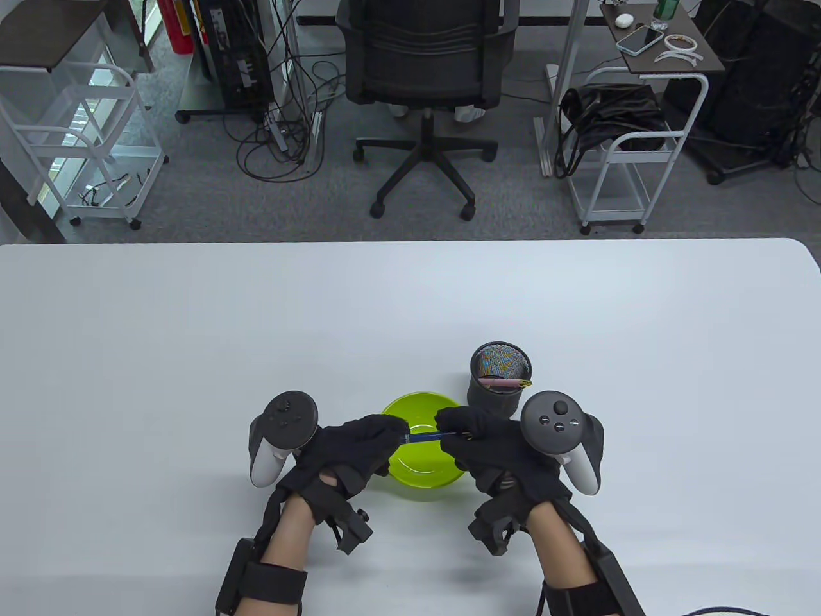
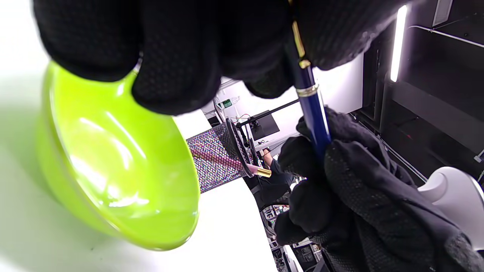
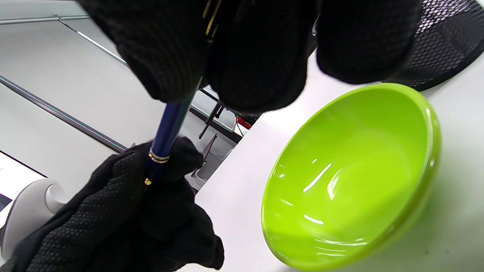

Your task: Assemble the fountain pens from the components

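The slim dark-blue fountain pen with gold rings hangs level above the glossy lime-green plastic bowl on the white counter, the left hand pinching its nine-o'clock end and the right hand curled round its three-o'clock end. It looks light, stiff and slick, so grasp near the gold rings and push straight along its axis. At one o'clock of the bowl, a black mesh cup holds a pink pen
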A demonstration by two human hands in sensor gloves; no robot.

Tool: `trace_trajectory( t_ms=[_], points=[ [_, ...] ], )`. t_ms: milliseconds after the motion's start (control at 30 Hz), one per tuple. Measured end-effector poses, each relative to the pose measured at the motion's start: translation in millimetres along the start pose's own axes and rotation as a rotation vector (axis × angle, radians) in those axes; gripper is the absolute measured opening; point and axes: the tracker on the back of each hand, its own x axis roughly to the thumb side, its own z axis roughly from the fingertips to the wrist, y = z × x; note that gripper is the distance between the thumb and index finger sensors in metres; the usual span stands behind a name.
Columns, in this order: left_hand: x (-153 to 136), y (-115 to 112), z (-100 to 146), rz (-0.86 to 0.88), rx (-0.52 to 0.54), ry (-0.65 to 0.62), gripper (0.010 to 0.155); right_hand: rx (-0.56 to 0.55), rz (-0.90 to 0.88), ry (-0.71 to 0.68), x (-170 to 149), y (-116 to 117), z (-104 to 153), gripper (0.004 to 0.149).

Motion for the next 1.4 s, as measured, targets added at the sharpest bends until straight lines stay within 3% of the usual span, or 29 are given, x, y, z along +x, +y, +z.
trace_trajectory(
  t_ms=[433, 667, 1200, 1400],
  points=[
    [0.7, -1.6, -0.2, 0.015, 0.001, -0.022, 0.048, -0.037, 0.014, 0.039, -1.4, 5.1, -0.2, 0.046],
    [0.2, 2.2, 1.7, 0.062, 0.049, -0.038, 0.047, 0.134, -0.118, -0.064, 1.1, 9.0, -3.4, 0.050],
    [-0.7, -2.7, 0.6, 0.067, 0.055, -0.028, 0.047, 0.098, -0.096, -0.045, 0.3, 13.6, -3.5, 0.049],
    [-0.1, 4.8, 4.0, 0.028, 0.109, -0.020, 0.059, 0.074, -0.121, -0.055, 0.9, 6.5, -1.9, 0.049]
  ],
)
